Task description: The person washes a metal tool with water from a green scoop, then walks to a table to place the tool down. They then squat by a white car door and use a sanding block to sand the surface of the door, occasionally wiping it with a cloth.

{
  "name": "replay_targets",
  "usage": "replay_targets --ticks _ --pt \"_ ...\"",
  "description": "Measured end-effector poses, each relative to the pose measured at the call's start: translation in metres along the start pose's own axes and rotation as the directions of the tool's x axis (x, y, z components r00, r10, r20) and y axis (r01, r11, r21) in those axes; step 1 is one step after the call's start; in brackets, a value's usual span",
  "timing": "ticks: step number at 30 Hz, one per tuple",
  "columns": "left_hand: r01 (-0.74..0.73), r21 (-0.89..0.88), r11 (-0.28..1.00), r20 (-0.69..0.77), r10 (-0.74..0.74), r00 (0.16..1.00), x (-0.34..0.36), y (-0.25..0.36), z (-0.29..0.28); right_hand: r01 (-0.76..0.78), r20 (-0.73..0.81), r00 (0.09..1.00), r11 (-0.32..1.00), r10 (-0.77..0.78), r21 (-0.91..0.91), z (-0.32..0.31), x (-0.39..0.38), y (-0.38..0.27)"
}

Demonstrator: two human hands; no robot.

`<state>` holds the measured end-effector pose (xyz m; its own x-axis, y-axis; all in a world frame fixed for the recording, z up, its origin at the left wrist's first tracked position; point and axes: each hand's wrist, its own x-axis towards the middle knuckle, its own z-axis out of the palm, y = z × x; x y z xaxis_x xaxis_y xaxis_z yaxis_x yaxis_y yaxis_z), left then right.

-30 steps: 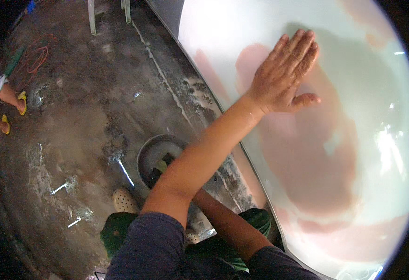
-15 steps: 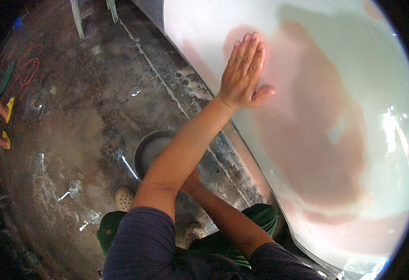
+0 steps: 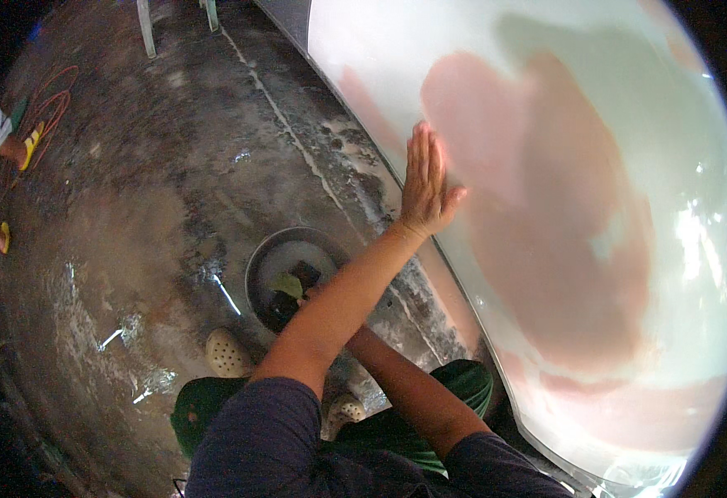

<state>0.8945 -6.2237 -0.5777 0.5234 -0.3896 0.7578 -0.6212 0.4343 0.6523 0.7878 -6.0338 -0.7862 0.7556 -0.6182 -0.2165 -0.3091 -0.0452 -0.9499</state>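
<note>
Work surface: a large curved white panel, glossy, filling the right half of the view, with a broad pinkish-brown patch spread over its middle and a second, paler band of the same colour low down near its lower edge. Panel's left edge runs diagonally from top centre to bottom right.

Left hand: flat on the panel at the left margin of the patch, palm down, fingers straight and held together, thumb out to the right. Nothing grasped; hand is fully spread and pressed on the surface.

Right hand: forearm runs from lower right under the left arm toward the round metal basin; the hand itself is hidden behind the left forearm, so cannot tell whether it is closed or what it holds.

Basin sits on the wet, stained concrete floor, just left of the panel edge, with dark and greenish contents. Pale perforated clog just below the basin. Red cable lies coiled far left, well apart.
</note>
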Motion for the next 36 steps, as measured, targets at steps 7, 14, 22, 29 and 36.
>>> replay_targets --ticks 7,14,22,29,36 --pt "0.605 -0.316 0.731 0.055 -0.622 0.781 -0.039 -0.005 0.023 0.275 0.121 0.95 0.592 -0.288 -0.758 -0.009 0.003 -0.044" --pt "0.62 -0.482 0.619 -0.089 -0.739 0.668 0.104 -0.148 -0.077 0.183 0.34 0.867 0.402 0.363 -0.897 0.011 0.02 -0.147" --pt "0.526 -0.219 0.822 -0.203 -0.566 0.799 0.04 0.04 -0.004 0.26 0.268 0.961 0.56 -0.069 -0.787 0.007 0.005 -0.149" --pt "0.298 -0.18 0.938 0.018 -0.299 0.954 -0.053 0.146 0.028 0.296 0.305 0.95 0.504 -0.066 -0.811 0.007 0.007 -0.127" --pt "-0.329 0.027 0.944 -0.04 0.33 0.943 0.134 0.136 -0.015 0.183 0.039 0.983 0.958 -0.178 -0.222 -0.003 -0.005 -0.082"
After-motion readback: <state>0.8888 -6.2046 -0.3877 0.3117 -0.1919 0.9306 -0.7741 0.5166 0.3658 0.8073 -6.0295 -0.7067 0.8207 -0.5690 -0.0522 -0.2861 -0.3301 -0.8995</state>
